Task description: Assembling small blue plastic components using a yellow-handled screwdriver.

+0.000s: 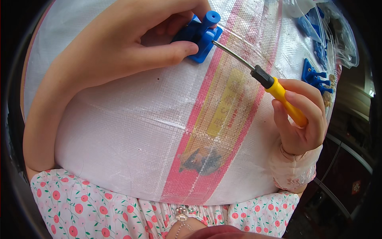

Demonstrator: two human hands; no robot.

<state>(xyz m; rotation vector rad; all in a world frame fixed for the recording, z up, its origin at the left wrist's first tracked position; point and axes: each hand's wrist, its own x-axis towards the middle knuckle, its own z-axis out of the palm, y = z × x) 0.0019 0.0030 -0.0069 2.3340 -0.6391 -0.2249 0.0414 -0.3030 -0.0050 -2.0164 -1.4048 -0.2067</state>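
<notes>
A blue plastic part (206,36) with a round knob and a flat base sits at the top middle, on the covered table. My left hand (159,44) is closed round it, the thumb pressing its near side and the other fingers partly hidden behind it. From the right, my right hand (304,113) grips the yellow handle of a screwdriver (288,101). Its metal shaft slants up to the left, and the tip meets the side of the blue part. Whether a screw is under the tip, I cannot tell.
A white woven plastic sheet (119,131) with a pink-edged printed band covers the round table. At the right edge lies another blue plastic part (314,77) with pegs. Above it, a clear plastic bag (342,36) lies beside more blue pieces (318,30).
</notes>
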